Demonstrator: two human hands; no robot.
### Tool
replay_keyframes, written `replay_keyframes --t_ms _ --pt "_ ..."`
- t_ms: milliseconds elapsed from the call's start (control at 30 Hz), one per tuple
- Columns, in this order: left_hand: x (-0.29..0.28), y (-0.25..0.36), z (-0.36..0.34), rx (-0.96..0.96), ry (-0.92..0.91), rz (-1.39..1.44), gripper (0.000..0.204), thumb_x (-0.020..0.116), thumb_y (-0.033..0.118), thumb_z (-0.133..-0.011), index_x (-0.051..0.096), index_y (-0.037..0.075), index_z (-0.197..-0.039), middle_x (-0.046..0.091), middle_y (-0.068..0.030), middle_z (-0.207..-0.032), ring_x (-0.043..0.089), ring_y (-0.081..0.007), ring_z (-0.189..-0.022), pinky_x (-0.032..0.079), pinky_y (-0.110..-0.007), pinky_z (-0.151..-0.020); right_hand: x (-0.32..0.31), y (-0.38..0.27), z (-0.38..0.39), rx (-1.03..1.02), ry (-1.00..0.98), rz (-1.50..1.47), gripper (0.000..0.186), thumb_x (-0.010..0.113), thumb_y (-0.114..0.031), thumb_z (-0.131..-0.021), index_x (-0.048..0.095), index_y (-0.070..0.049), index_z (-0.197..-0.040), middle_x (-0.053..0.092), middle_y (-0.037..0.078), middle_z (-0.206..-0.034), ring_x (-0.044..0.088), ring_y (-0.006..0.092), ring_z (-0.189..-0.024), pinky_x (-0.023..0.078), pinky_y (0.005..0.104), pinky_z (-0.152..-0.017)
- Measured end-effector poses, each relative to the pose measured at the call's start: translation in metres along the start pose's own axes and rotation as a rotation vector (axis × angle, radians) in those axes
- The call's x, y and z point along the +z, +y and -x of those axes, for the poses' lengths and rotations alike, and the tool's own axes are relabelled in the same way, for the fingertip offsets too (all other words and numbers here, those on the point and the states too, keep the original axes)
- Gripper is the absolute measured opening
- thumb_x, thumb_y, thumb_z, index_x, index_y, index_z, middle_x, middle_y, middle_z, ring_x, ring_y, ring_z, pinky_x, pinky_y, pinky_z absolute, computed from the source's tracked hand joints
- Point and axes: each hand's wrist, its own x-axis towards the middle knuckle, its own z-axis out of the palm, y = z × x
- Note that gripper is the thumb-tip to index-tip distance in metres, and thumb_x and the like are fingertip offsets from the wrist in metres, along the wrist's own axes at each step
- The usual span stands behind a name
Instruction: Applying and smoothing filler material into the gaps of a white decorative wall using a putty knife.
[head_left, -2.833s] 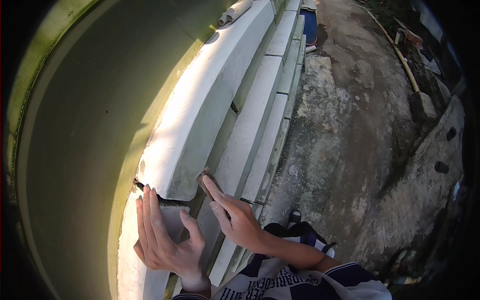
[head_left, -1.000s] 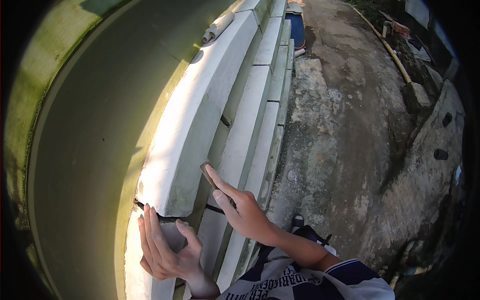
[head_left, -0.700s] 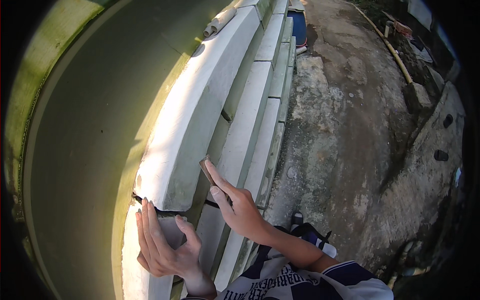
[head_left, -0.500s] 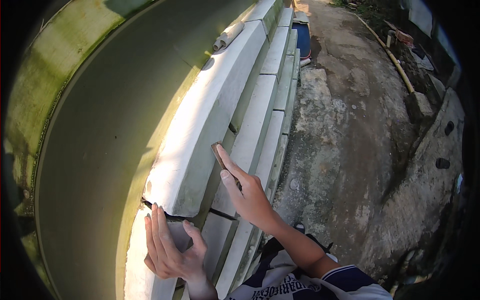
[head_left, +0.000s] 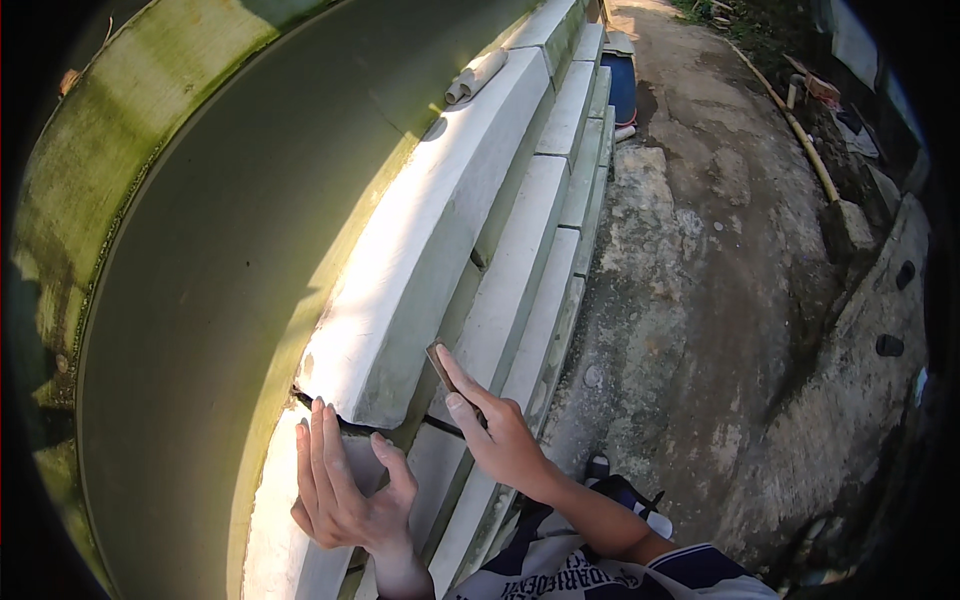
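My left hand (head_left: 348, 490) rests with its fingers stretched over the end of a pale concrete block (head_left: 268, 520), its fingertips by a dark gap. Across that gap lies a long pale concrete block (head_left: 425, 240) with a sloped side face. My right hand (head_left: 505, 445) is closed on a thin, flat brown strip (head_left: 440, 365), its index finger laid along it. The strip's tip is close to the long block's side, above the lower ledges; whether it touches is unclear. Whitish dust coats the fingers of both hands.
Stepped pale ledges (head_left: 505, 290) descend to a rough dirt path (head_left: 690, 350). Left is a dull olive surface (head_left: 210, 270) inside a mossy curved rim (head_left: 150, 110). Grey tubes (head_left: 475, 78) lie on the long block. A blue barrel (head_left: 621, 90) and a pole (head_left: 800, 135) are farther off.
My right hand has drawn the strip back toward me, lower along the long block's side. My left hand stays at the gap. The view has shifted slightly.
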Motion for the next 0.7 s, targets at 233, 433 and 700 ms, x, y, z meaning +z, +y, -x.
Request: replay_keyframes --t_ms 233,433,700 --pt "0.0 0.001 0.001 -0.014 0.004 0.009 0.038 0.062 0.03 -0.087 0.071 0.018 -0.122 0.075 0.0071 -0.12 0.07 -0.015 -0.113 0.04 -0.024 -0.075 -0.012 0.009 0.005 0.044 0.022 0.019 0.051 0.045 -0.02 -0.108 0.037 -0.014 -0.158 0.063 0.009 -0.137 0.045 0.0092 -0.07 0.048 0.0264 -0.073" --pt "-0.001 0.001 0.002 -0.031 -0.005 0.015 0.039 0.063 0.028 -0.085 0.071 0.018 -0.122 0.074 0.0078 -0.121 0.07 -0.015 -0.114 0.04 -0.024 -0.075 -0.016 0.005 0.008 0.109 -0.025 0.036 0.052 0.047 -0.021 -0.108 0.036 -0.016 -0.158 0.06 0.003 -0.085 0.039 0.0062 -0.062 0.045 0.0256 -0.064" --pt "-0.004 0.002 0.0 -0.038 -0.025 0.02 0.04 0.063 0.028 -0.085 0.071 0.018 -0.123 0.074 0.0077 -0.122 0.069 -0.0153 -0.114 0.04 -0.024 -0.076 -0.02 0.0 0.007 0.148 -0.073 -0.022 0.05 0.045 -0.024 -0.109 0.036 -0.013 -0.157 0.049 0.018 -0.152 0.047 0.0353 -0.138 0.043 0.0369 -0.108"
